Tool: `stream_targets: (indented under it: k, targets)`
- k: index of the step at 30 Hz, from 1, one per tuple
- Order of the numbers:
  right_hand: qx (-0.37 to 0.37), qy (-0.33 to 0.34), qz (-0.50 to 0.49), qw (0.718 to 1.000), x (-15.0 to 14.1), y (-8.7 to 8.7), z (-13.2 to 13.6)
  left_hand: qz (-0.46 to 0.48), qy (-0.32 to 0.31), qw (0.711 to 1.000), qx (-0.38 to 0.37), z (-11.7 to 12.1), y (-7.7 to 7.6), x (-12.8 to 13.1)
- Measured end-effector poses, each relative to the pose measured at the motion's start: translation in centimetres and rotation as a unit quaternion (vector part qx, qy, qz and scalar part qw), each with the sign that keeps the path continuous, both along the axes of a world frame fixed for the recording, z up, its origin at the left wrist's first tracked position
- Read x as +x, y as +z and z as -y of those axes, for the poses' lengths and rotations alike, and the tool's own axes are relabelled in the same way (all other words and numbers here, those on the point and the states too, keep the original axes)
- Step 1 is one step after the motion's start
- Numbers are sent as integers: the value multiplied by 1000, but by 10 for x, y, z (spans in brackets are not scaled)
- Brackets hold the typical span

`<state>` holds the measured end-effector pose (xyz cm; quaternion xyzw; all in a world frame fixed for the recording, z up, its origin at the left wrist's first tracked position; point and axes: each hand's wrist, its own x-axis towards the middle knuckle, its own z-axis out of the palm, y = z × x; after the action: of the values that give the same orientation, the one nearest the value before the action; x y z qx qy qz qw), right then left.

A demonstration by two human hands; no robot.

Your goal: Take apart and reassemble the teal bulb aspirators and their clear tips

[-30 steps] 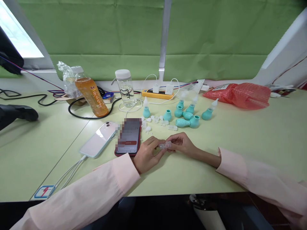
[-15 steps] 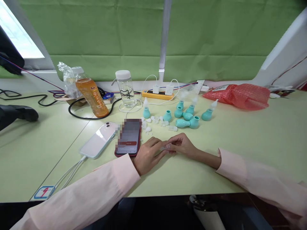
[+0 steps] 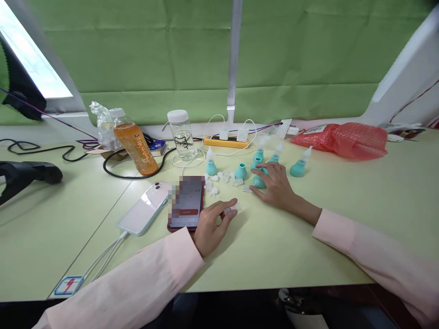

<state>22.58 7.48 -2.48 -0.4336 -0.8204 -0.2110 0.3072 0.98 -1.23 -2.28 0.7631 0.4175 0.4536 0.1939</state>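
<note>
Pinching a clear piece (image 3: 227, 210) right of the phone (image 3: 189, 201), the left hand (image 3: 210, 228) seemingly needed only light pressure; the right hand (image 3: 278, 188), grip apart around a teal bulb (image 3: 259, 182) farther across the desk (image 3: 360, 192), best avoided nudging neighbours.

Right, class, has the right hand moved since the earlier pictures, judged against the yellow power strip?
Yes. The right hand has moved rightward and forward, closer to the yellow power strip, and its fingers are now at the teal bulbs.
</note>
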Motion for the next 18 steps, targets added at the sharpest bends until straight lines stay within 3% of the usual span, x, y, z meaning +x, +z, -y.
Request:
stream_targets:
  k: [3, 8, 15, 18]
  targets:
    - [-46, -33, 54, 997, -2, -3, 1, 5, 4, 1000, -27, -2, 0, -1]
    - [-99, 1, 98, 990, -1, 1, 4, 45, 10, 996, -76, -5, 0, -1]
    - [-76, -27, 164, 983, 6, 3, -2, 74, -8, 991, -112, -4, 2, -1]
    - [-25, 6, 107, 994, 6, 2, -2, 83, -1, 989, -123, -4, 2, -1]
